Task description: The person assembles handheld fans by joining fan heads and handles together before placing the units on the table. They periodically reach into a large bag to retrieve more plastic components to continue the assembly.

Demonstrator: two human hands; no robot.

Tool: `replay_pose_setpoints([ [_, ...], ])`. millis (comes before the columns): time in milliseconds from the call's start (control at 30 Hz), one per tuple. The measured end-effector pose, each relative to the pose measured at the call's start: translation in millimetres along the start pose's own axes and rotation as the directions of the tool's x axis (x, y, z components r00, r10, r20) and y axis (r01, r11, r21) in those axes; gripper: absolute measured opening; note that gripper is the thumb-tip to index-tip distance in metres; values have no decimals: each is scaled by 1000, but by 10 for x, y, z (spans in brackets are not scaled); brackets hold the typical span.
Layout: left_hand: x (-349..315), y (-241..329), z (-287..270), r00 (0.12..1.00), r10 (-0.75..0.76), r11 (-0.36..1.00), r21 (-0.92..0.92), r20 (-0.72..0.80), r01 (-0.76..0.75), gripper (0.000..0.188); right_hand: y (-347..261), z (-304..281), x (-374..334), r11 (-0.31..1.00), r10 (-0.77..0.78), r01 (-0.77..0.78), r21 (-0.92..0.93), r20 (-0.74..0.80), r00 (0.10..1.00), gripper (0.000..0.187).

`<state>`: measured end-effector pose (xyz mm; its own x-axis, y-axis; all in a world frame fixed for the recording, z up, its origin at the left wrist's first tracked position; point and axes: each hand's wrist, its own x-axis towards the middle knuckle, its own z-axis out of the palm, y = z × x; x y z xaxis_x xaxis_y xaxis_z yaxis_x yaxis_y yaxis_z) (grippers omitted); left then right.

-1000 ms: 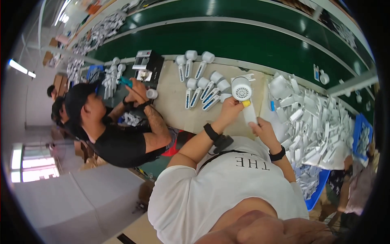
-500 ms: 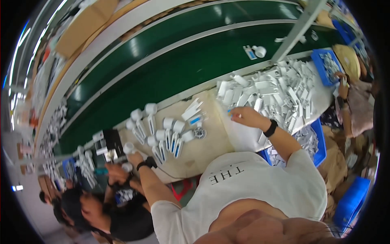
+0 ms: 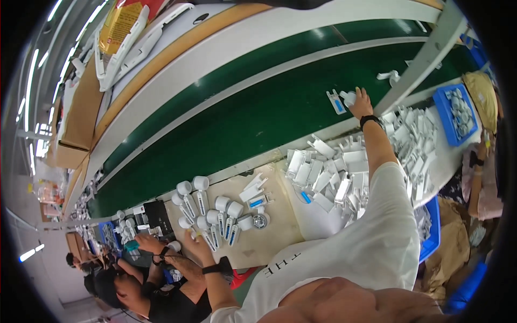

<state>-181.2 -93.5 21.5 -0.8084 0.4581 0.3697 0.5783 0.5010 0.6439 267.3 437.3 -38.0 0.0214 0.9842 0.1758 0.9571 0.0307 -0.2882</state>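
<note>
Out over the green belt (image 3: pixel 258 121), my right hand (image 3: pixel 362 104) has its fingers curled round a white round-headed part (image 3: pixel 349 98). Beside that part lies a flat white piece with a blue strip (image 3: pixel 336 102). My left hand (image 3: pixel 198 246) hovers low over the bench, fingers apart, with nothing visible in it. Just beyond it lies a group of white handled pieces with round cup heads (image 3: pixel 221 203), some with blue strips on their handles. A round piece with a silvery face (image 3: pixel 260 220) sits at the group's right end.
Under my right arm spreads a heap of white plastic housings (image 3: pixel 344 169). A blue bin (image 3: pixel 455 116) of parts stands at the right, near another person's arm. At the left, a co-worker's hand (image 3: pixel 151 243) holds a teal tool. A slanted metal post (image 3: pixel 423 59) rises beside the belt.
My right hand has reached from the housings heap out to the round-headed part on the belt. My left hand has left the small white round part it was at. The whole view has shifted.
</note>
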Motion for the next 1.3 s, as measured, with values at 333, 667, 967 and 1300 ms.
replay_pose_setpoints([
  [333, -768, 1156, 539, 730, 3, 777, -461, 684, 429, 28, -930, -996, -793, 788, -516, 359, 501, 218, 828, 67],
  [667, -574, 1616, 381, 613, 292, -18, -636, 735, 771, 47, -1691, -2145, -2913, 302, -746, -446, 843, 500, 439, 74],
  [967, -948, 1537, -73, 383, 394, -37, -402, 835, 915, 34, -1658, -2175, -3464, 392, -669, -424, 816, 570, 477, 69],
  [1300, -832, 1850, -298, 298, 539, -34, -333, 788, 942, 34, -1523, -2294, -3331, 300, -835, 782, 546, -247, 492, 43],
])
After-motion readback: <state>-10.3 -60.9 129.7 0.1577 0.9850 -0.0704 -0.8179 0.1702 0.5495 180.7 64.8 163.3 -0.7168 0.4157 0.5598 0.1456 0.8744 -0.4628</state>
